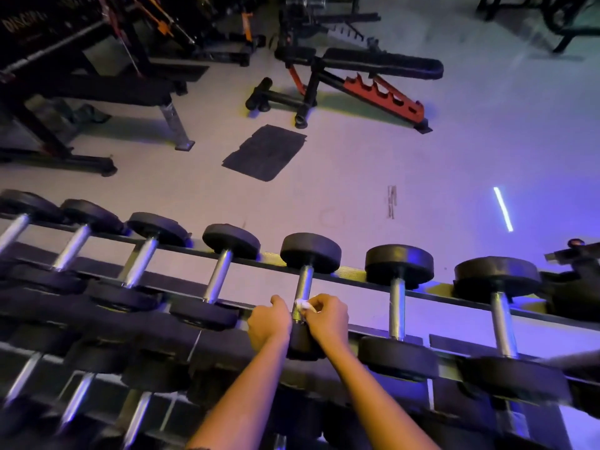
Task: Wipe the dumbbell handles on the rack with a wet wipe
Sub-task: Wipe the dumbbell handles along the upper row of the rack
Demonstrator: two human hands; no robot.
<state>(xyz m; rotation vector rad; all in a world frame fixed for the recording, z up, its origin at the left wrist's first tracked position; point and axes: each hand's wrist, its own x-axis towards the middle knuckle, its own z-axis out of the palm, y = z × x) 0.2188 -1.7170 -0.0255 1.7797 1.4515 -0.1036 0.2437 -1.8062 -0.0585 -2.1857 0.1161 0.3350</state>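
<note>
Overhead, looking down on a dumbbell rack [383, 280], top tier holding a row of dumbbells, each laid across the two rails with steel handle between black round heads. A lower tier carries more, nearer the person, blurred.

Both hands meet at one dumbbell [308, 274] in the middle of the row. Right hand [328, 319] is curled narrow, pinching a small white wet wipe [303, 305] against the near end of the handle [305, 287]. Left hand [269, 323] is closed in a loose fist just left of that handle, beside the near head; whether it grips anything cannot be told. Bare forearms run down from both.

Left of the hands: four more dumbbells on the tier. Right of the hands: two larger ones, then dark gear at the rack end.

Beyond the hands, on the pale floor [454, 157]: a dark mat [264, 152], an adjustable bench [373, 73] with red frame, a flat bench [97, 92] far left.
</note>
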